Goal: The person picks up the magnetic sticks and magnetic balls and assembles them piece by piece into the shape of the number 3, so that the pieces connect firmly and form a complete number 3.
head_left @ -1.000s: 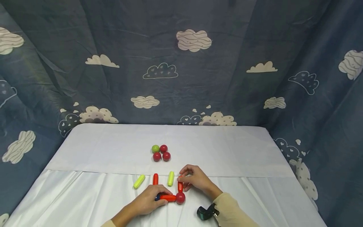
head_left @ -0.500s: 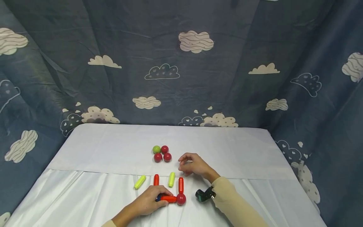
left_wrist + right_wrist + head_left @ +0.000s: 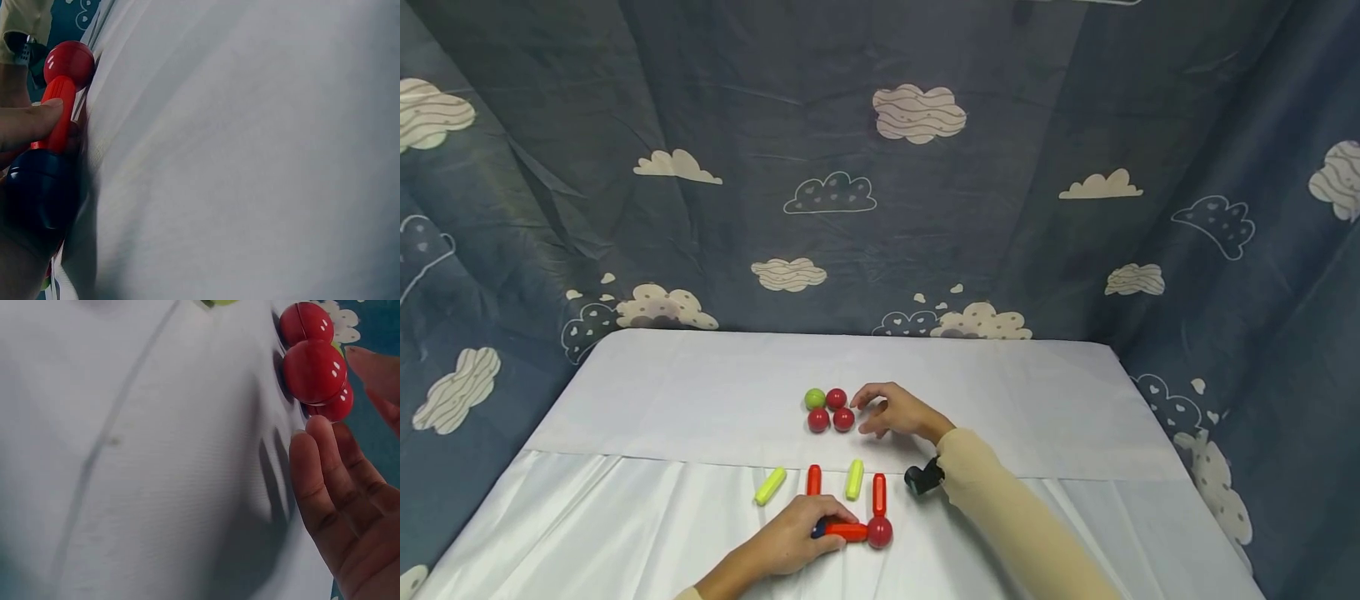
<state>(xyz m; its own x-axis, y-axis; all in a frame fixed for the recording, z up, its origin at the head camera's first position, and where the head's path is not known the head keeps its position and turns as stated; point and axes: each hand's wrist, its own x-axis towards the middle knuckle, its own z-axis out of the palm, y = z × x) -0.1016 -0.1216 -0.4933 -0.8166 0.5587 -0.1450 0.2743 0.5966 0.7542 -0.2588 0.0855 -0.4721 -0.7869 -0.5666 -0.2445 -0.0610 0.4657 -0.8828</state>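
Observation:
My left hand [image 3: 797,537] grips a red rod [image 3: 847,532] between thumb and fingers. At the rod's right end sits a red ball [image 3: 880,532], and at its other end a dark blue ball [image 3: 42,187], partly covered by the hand. A second red rod [image 3: 879,495] runs away from the red ball. Another red rod [image 3: 814,480] points away just beyond the left hand. My right hand [image 3: 898,412] holds nothing; its fingers are parted beside the nearest loose red ball [image 3: 314,372], fingertips close to it.
Three loose red balls and a green ball [image 3: 815,399] cluster on the white table [image 3: 662,400]. Two yellow-green rods lie nearer: one slanted rod [image 3: 771,486] at left, one upright-looking rod [image 3: 854,480] between the red rods. A patterned dark curtain [image 3: 970,225] hangs behind.
My right hand has let go of the red rod that runs away from the red ball and moved away to the loose balls. The left hand keeps its grip in place.

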